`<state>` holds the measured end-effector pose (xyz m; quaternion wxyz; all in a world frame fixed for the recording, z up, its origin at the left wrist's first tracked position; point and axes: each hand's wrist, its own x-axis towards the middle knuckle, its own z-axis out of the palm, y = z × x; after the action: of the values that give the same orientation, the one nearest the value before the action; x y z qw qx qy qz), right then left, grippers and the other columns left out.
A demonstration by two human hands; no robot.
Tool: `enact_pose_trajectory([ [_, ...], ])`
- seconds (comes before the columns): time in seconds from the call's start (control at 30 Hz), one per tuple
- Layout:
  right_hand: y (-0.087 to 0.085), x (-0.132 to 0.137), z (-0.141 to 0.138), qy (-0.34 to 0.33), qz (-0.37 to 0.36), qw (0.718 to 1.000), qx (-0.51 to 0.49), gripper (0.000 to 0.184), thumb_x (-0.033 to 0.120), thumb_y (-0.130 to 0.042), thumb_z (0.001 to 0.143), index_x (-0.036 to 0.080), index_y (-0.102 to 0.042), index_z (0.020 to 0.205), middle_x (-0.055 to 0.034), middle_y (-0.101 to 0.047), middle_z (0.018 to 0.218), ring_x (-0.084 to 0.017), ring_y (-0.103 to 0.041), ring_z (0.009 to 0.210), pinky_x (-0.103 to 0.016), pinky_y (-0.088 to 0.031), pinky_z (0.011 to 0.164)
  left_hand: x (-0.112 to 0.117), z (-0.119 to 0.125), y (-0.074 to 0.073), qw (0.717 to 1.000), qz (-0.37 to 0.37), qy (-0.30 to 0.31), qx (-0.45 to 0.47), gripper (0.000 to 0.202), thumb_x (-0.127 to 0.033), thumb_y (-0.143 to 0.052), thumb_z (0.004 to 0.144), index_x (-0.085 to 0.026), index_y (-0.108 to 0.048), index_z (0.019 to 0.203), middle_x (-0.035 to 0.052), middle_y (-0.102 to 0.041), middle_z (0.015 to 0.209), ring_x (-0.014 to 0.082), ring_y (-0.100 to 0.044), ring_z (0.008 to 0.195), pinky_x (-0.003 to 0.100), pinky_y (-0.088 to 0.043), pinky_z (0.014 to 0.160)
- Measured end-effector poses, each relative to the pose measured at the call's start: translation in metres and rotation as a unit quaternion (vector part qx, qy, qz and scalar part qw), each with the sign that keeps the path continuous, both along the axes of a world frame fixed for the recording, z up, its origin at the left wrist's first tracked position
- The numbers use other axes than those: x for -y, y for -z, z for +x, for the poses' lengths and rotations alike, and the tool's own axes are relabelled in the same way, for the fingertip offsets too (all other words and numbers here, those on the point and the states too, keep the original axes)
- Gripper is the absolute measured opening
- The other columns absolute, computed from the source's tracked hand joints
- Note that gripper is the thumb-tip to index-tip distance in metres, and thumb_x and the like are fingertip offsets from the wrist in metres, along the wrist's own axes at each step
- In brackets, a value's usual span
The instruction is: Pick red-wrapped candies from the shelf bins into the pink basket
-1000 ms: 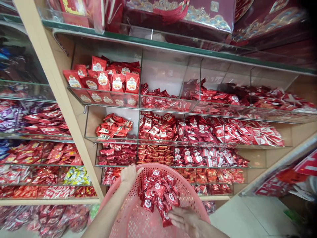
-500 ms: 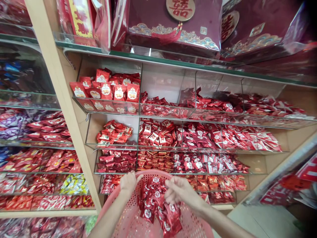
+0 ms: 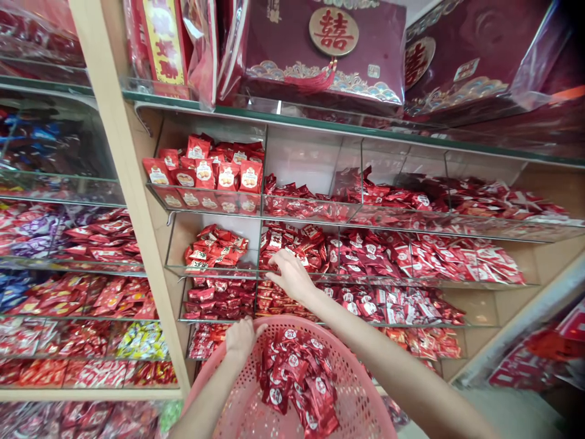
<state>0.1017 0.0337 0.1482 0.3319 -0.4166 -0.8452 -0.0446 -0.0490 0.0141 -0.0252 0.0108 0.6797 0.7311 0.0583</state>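
My left hand (image 3: 241, 339) is closed over the back rim of a pink perforated plastic basket (image 3: 361, 381). Inside the basket lies a heap of small dark red candy packets (image 3: 292, 366) with round white labels. My right hand (image 3: 291, 275) is stretched out beyond the basket, at the front of a shelf compartment of red-and-white wrapped candies (image 3: 315, 244). Its fingers are partly extended and apart, and I see nothing in them. To the left of that hand is a compartment of red packets with black lettering (image 3: 217, 247).
Clear dividers split the glass shelves into compartments of wrapped sweets. Red packets with white labels (image 3: 205, 174) stand at upper left. Purple boxes (image 3: 320, 55) rest on the top shelf. A wooden upright (image 3: 123, 164) separates another candy rack on the left.
My right hand has left the candy packets in the basket and moved up and forward to the shelf. My left hand stays on the rim. The view has shifted slightly.
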Motion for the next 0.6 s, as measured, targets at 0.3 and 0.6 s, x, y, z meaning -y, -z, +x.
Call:
enact_pose_trajectory([
  [0.3,0.004,-0.019,0.013,-0.009,-0.033,0.996,-0.088,0.015,0.019,-0.045,0.087,0.017,-0.059,0.081,-0.0031,-0.057,0.083,-0.013,-0.053,0.075,-0.025,-0.040,0.071,0.002,0.001,-0.002,1.000,-0.016,0.008,-0.015,0.065,-0.061,-0.029,0.086,-0.008,-0.060,0.107,0.0183,-0.065,0.091,0.0280,-0.063,0.088,0.033,-0.047,0.070],
  [0.6,-0.010,0.015,0.036,-0.052,-0.162,0.884,-0.435,0.023,0.039,-0.059,0.077,0.016,-0.056,0.081,-0.0011,-0.062,0.071,-0.015,-0.063,0.067,-0.026,-0.047,0.063,0.002,0.001,-0.003,1.000,-0.013,0.010,-0.013,0.064,-0.060,-0.031,0.086,-0.007,-0.060,0.106,0.0187,-0.065,0.088,0.0288,-0.063,0.087,0.034,-0.048,0.068],
])
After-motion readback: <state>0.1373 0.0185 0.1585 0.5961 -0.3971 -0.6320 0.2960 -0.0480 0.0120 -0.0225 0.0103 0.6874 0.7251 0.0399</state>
